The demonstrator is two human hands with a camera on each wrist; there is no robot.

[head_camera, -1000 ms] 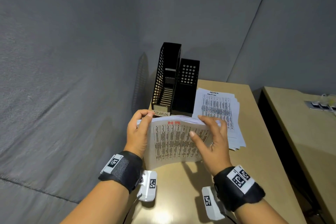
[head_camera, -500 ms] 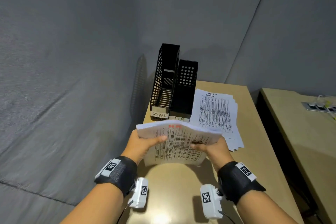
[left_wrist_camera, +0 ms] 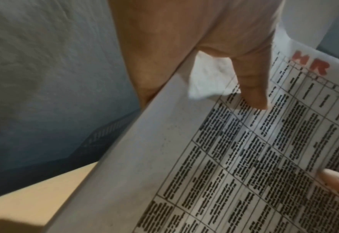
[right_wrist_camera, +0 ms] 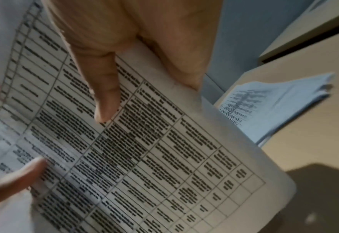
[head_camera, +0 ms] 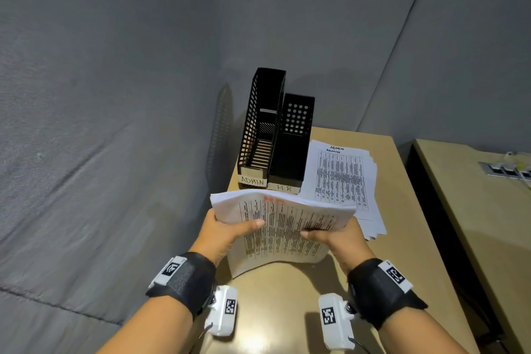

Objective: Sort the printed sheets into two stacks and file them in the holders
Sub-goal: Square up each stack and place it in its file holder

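Both hands hold a thick stack of printed sheets headed HR in red (head_camera: 283, 227) above the near part of the table. My left hand (head_camera: 230, 228) grips its left edge, thumb on top (left_wrist_camera: 252, 88). My right hand (head_camera: 333, 236) grips its right edge, thumb on top (right_wrist_camera: 105, 88). The stack bows upward in the middle. Behind it stand two black holders: the taller one labelled ADMIN (head_camera: 260, 129) on the left and the shorter one labelled HR (head_camera: 293, 146) beside it. A second stack headed ADMIN (head_camera: 342, 178) lies flat on the table right of the holders.
The tan table (head_camera: 402, 238) sits in a corner of grey padded walls (head_camera: 115, 123). A second table (head_camera: 482, 210) stands to the right across a narrow gap, with a power strip (head_camera: 505, 171) on it.
The hands moved from squaring the upright stack to gripping its side edges with thumbs on top, and the stack tilted flatter and lifted clear of the holders' labels.
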